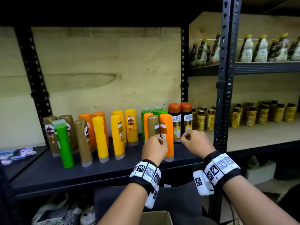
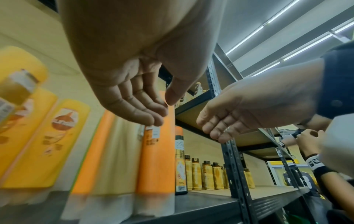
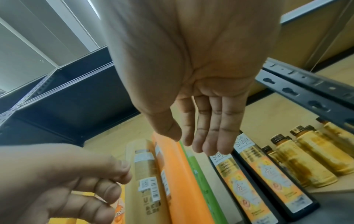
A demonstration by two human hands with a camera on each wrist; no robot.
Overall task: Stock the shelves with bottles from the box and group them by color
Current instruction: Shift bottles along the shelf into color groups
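Mixed bottles stand on the dark shelf (image 1: 113,169): gold ones (image 1: 83,140), a green one (image 1: 64,143), orange ones (image 1: 87,122) and yellow ones (image 1: 100,137). Further right an orange bottle (image 1: 168,127) stands beside a gold bottle (image 1: 152,122), with green bottles (image 1: 156,112) behind and two black Shayla bottles (image 1: 177,124) to the right. My left hand (image 1: 159,138) hovers just in front of the orange and gold pair, fingers loosely curled (image 2: 145,115), holding nothing. My right hand (image 1: 186,134) hangs empty before the Shayla bottles, fingers nearly straight (image 3: 210,136). A corner of the cardboard box (image 1: 155,218) shows below.
A black upright post (image 1: 225,78) divides the shelving. To its right are small amber bottles (image 1: 243,116) and, one shelf up, white-and-brown bottles (image 1: 259,49). Packets (image 1: 16,154) lie far left. Another person's hands (image 2: 306,141) work at the far right.
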